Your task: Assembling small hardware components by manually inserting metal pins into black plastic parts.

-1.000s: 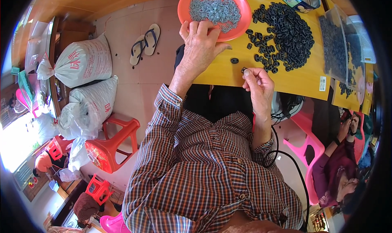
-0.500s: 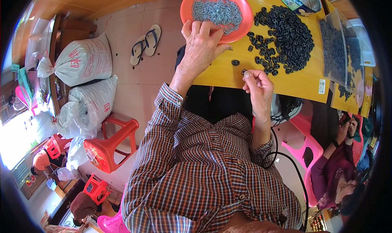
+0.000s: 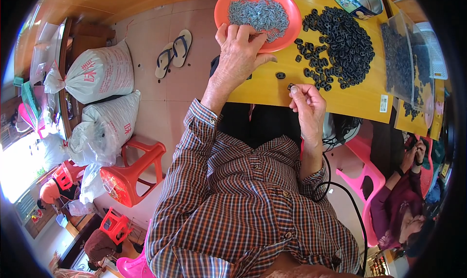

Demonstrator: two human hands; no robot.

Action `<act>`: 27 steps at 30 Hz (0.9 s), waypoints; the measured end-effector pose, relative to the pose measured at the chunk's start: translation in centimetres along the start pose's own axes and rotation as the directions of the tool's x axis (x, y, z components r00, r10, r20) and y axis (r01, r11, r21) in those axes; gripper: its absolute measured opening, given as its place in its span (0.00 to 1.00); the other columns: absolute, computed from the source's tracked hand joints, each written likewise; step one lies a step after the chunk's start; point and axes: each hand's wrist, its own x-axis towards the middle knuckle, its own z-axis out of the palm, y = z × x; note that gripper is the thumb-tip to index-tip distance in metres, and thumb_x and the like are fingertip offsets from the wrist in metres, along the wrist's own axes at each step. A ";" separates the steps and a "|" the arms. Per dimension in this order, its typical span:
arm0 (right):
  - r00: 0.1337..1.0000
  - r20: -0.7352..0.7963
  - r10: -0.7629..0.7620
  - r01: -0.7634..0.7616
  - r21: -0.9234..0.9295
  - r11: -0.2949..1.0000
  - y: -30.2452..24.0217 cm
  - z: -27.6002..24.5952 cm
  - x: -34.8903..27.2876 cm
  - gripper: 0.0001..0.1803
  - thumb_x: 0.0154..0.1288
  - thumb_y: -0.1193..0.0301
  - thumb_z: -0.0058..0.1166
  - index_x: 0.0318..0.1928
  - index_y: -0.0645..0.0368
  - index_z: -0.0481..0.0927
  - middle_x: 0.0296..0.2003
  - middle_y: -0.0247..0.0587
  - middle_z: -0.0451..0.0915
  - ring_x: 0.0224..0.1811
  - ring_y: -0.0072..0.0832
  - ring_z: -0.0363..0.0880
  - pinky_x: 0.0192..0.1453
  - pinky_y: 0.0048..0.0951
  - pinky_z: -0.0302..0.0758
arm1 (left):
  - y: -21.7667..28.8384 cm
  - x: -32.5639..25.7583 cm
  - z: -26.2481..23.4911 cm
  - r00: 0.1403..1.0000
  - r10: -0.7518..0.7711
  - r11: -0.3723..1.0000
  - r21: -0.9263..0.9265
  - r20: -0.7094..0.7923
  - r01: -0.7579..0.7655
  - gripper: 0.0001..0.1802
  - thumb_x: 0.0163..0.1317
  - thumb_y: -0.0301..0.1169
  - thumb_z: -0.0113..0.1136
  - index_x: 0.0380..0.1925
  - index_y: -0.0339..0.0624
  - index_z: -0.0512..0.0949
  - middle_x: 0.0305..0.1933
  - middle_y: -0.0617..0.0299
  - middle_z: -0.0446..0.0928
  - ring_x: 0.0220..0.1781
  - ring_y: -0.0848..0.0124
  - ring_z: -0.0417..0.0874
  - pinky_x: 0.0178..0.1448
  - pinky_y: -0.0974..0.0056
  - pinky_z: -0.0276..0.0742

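An orange-red plastic bowl [image 3: 292, 37] stands at the table's far left, heaped with small grey screw-like pieces [image 3: 260, 15]. My left hand [image 3: 238, 54] reaches over its near rim, fingers spread and bent down into the bowl, thumb stretched out apart; the bent fingertips are partly hidden. Close to the table's near edge, my right hand [image 3: 309, 105] pinches a small black part [image 3: 291, 86] between thumb and fingertips. One loose black oval piece with two holes [image 3: 280, 75] lies on the table left of it. Many similar black pieces [image 3: 348, 49] form a pile beyond my right hand.
A round tin [image 3: 357, 3] stands behind the pile on the yellow table [image 3: 360, 100]. Clear plastic containers [image 3: 401, 59] with black pieces are at the right. A person [image 3: 401, 195] sits to the right. Left are white sacks [image 3: 104, 71], a red stool [image 3: 134, 173] and flip-flops [image 3: 173, 54].
Almost nothing differs. My left hand has shifted very slightly at the bowl's rim, and my right hand keeps its pinch on the black part in the same place.
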 end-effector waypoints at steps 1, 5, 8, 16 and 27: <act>1.000 0.001 0.006 -0.006 0.001 1.000 0.0 0.0 0.0 0.09 0.65 0.69 0.57 0.37 0.62 0.78 0.27 0.31 0.77 0.24 0.13 0.70 0.28 0.15 0.65 | 0.1 0.0 -0.1 1.000 0.006 1.000 0.001 -0.007 -0.006 0.28 0.42 0.49 0.71 0.42 0.45 0.82 0.43 0.62 0.71 0.51 0.62 0.68 0.65 0.45 0.53; 1.000 0.005 -0.004 0.004 -0.002 1.000 -0.1 0.0 0.1 0.09 0.65 0.69 0.57 0.37 0.62 0.78 0.27 0.31 0.77 0.24 0.13 0.70 0.28 0.15 0.65 | -0.1 -0.2 0.2 1.000 0.010 1.000 0.016 -0.020 -0.010 0.28 0.41 0.47 0.71 0.41 0.43 0.82 0.43 0.62 0.71 0.51 0.62 0.68 0.65 0.45 0.53; 1.000 -0.001 0.009 -0.009 0.000 1.000 -0.1 0.0 0.1 0.09 0.65 0.68 0.57 0.38 0.62 0.78 0.27 0.31 0.77 0.24 0.14 0.70 0.28 0.15 0.65 | -0.1 -0.2 0.4 0.999 0.013 1.000 0.012 -0.040 -0.013 0.28 0.41 0.47 0.72 0.40 0.41 0.81 0.43 0.62 0.71 0.51 0.62 0.68 0.65 0.45 0.53; 1.000 0.007 -0.017 0.017 -0.015 1.000 0.0 0.0 0.1 0.08 0.67 0.70 0.56 0.38 0.63 0.77 0.26 0.29 0.75 0.23 0.14 0.70 0.27 0.15 0.67 | 0.2 -0.1 -0.4 1.000 0.002 1.000 -0.029 -0.011 -0.002 0.24 0.43 0.43 0.72 0.37 0.39 0.80 0.43 0.60 0.72 0.51 0.61 0.69 0.64 0.45 0.53; 1.000 -0.009 0.016 -0.015 0.022 1.000 0.1 -0.2 0.2 0.09 0.65 0.68 0.57 0.37 0.62 0.79 0.28 0.31 0.77 0.24 0.14 0.70 0.28 0.15 0.65 | 0.0 -0.3 -0.5 0.996 0.059 0.994 -0.087 -0.067 -0.065 0.08 0.50 0.30 0.66 0.31 0.42 0.81 0.39 0.64 0.74 0.46 0.63 0.71 0.59 0.52 0.58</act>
